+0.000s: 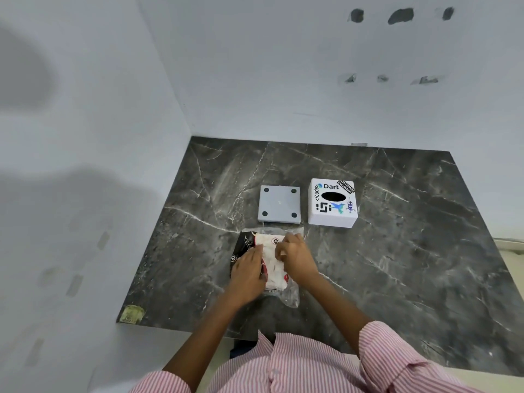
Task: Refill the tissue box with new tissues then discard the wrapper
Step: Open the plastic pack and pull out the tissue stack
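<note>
Two pale walls meet in a corner behind a dark marble surface veined with white. On the right wall sit several dark scuffs. At the bottom edge of the view, pink striped sleeves lead out to bare forearms.

Toward the back of the surface stands a white tissue box, upright, with stickers around its dark oval slot. Just beside it on the left, apart from it, lies a flat grey square base plate with a dark dot near each corner.

Nearer the person lies the pack of tissues, white sheets inside a clear and black-and-red printed wrapper, its loose clear end trailing toward the person. The left hand lies flat across the left, printed side of the pack, fingers stretched out and pressing down, not clenched. The right hand has its fingers curled in on the right side of the pack, its grip pinching at the wrapper over the white sheets.

At the near left corner of the surface is a small yellowish sticker.
</note>
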